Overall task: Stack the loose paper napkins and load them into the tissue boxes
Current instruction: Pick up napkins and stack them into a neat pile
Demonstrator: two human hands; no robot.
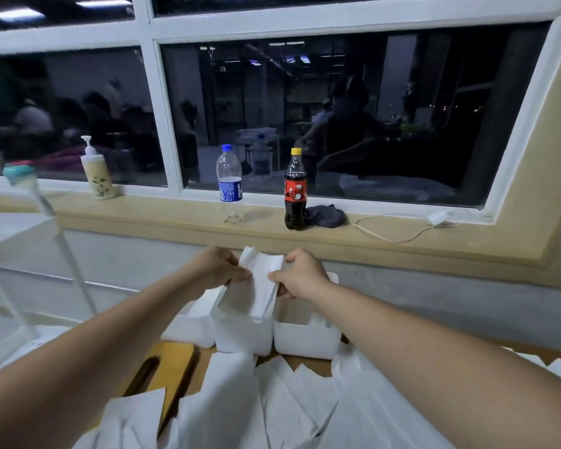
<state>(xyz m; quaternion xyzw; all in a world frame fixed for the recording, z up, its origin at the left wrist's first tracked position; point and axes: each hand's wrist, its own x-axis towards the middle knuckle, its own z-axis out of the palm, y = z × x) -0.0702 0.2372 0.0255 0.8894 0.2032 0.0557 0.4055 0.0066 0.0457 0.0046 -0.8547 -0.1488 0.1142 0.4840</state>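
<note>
A stack of white napkins [259, 280] stands on end in the middle tissue box [242, 335], its top sticking well above the rim. My left hand [216, 267] pinches the stack's left edge. My right hand [300, 273] pinches its right edge. Two more white tissue boxes flank it: the left box [191, 325] and the right box [305, 338]. Several loose napkins [285, 400] lie spread across the wooden table in front of the boxes.
A wooden lid with a slot [172, 361] lies at the left among the napkins. On the window ledge stand a pump bottle [96, 173], a water bottle [230, 179], a cola bottle [295, 192], a grey cloth [326, 215] and a white charger cable [399, 231]. A white rack [10, 228] stands left.
</note>
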